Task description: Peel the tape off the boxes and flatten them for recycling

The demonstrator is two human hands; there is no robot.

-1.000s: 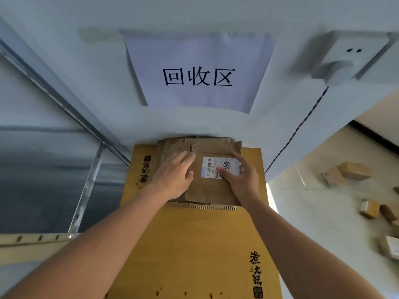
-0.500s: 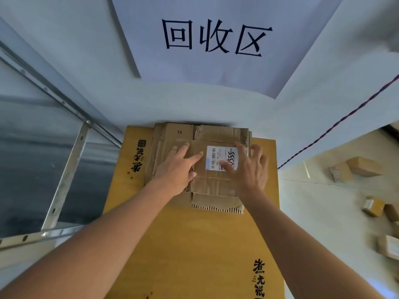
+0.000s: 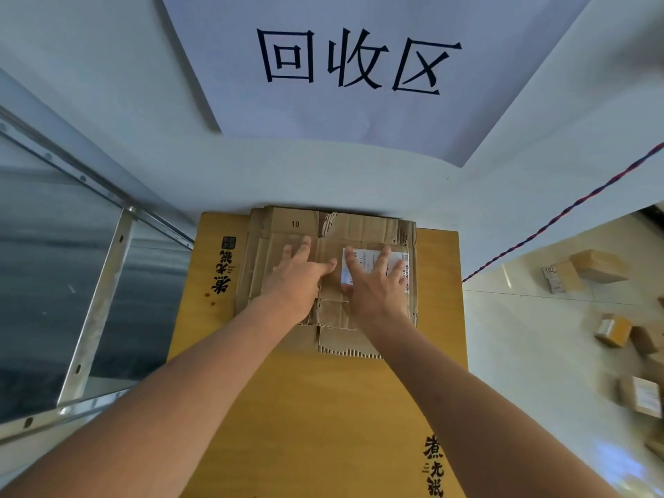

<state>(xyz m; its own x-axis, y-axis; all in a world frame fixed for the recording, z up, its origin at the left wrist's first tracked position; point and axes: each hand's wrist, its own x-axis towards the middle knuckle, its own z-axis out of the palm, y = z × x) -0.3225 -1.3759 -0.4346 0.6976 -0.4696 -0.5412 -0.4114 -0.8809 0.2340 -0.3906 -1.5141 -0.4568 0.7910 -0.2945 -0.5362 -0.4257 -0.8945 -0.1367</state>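
Head view. A stack of flattened cardboard boxes [image 3: 363,228] lay at the far end of a large yellow-brown printed carton [image 3: 323,407], its far edge against the white wall at 12 o'clock. The left hand [image 3: 300,278] rested palm-down on the stack, fingers spread and extended, gripping nothing. The right hand [image 3: 377,285], just beside it at 3 o'clock, was likewise flat and unclenched, its fingers covering much of a white shipping label [image 3: 363,257] on the topmost piece; the two index fingers nearly met. The number "10" was printed on a flap toward 11 o'clock of the hands, and a torn corrugated edge [image 3: 350,352] of the stack showed at 6 o'clock, between the forearms. Whether any tape remained on the cardboard could not be told.

On the wall at 12 o'clock hung a white paper sign [image 3: 359,66] with three black characters. A twisted red-and-blue cord [image 3: 560,213] ran diagonally at 2 o'clock. On the pale floor at 3 to 4 o'clock, well apart from the stack, sat several small unflattened cardboard boxes [image 3: 598,266], some bearing labels. A perforated metal frame [image 3: 97,300] stood at 9 o'clock.
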